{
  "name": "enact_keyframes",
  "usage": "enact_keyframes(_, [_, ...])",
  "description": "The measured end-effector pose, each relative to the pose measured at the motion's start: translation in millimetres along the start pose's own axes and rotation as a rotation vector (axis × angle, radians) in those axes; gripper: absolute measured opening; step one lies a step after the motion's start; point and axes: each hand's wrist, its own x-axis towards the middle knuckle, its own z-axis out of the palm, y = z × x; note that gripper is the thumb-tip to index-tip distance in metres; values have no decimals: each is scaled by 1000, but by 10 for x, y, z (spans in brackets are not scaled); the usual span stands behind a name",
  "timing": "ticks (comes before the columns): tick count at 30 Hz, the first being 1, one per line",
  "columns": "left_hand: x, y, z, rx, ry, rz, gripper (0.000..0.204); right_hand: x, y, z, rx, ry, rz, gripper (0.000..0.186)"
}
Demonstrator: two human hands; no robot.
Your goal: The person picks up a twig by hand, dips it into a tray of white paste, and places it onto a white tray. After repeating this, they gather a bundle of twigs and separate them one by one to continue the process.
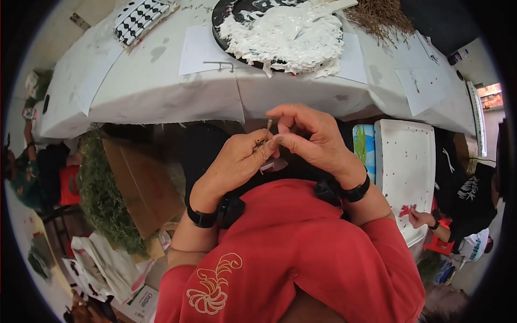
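Note:
At the centre, above my lap, my left hand (242, 156) is closed on a thin brown twig-like piece (269, 126), its tip sticking up between the fingers. My right hand (315, 140) meets it from the right, thumb against the left thumb, forefinger arched above and the other fingers curled; what its fingertips hold is hidden. A small pinkish translucent item (274, 164) shows just below my hands, and I cannot make out what it is.
Ahead is a white-clothed table (145, 91) with a black tray (221, 37) of white paste, paper sheets and brown twigs (379, 16). Greenery (110, 204) and cardboard (140, 183) lie left. A white tray (404, 172) stands right, a co-worker's hand (417, 218) at it. Another person (29, 183) sits far left.

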Motion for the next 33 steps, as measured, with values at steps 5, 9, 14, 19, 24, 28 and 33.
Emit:
enact_keyframes(5, [13,12,73,-76,-36,51,31,9,9,18,-89,-11,-70,15])
enact_keyframes(9, [12,40,22,-180,7,54,31,-25,77,-62,-92,16,-8,8])
enact_keyframes(14, [31,52,-59,-337,157,50,28,0,49,-119,-175,102,-20,4])
enact_keyframes(19, [48,37,-46,-412,209,65,27,45,31,-113,-448,112,-280,7])
enact_keyframes(24, [14,9,-73,-472,233,75,27,80,0,-154,-596,152,-320,10])
enact_keyframes(28, [-58,-25,-174,-527,264,68,27,183,-34,-415,-693,357,-340,8])
enact_keyframes(33, [-61,-88,-186,-608,298,59,27,433,-87,-759,-703,506,-286,6])
